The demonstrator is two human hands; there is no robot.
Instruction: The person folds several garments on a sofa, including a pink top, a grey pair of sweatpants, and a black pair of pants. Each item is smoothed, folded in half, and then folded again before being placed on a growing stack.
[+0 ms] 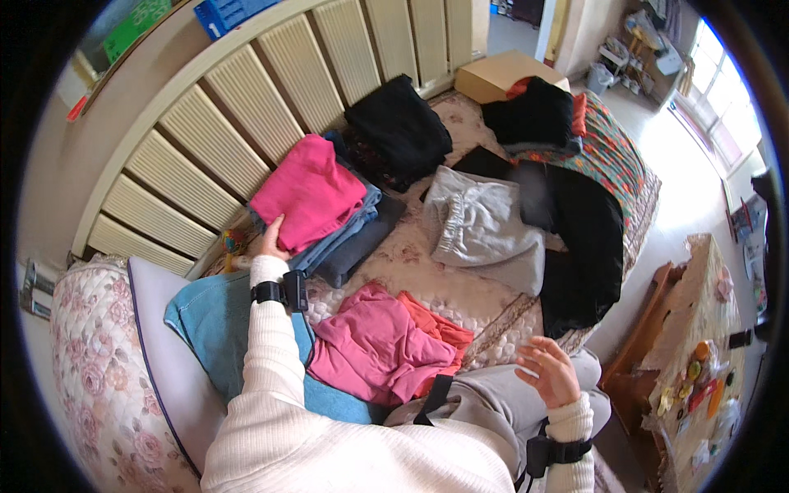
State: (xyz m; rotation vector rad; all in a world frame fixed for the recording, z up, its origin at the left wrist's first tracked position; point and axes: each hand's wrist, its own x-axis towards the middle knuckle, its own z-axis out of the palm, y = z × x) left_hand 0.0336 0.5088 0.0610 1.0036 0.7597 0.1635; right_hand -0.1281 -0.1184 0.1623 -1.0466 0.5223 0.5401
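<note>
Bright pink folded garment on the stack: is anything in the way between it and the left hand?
Nothing visible is: the left hand touches the near edge of the bright pink garment, which lies uncovered on top of folded blue denim.

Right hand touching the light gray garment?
No, the right hand is apart from the light gray garment, with a visible gap between its fingers and the fabric.

Two hands (274, 241) (552, 376), two pink garments (311, 194) (382, 343), two wristbands (268, 292) (569, 451)
</note>
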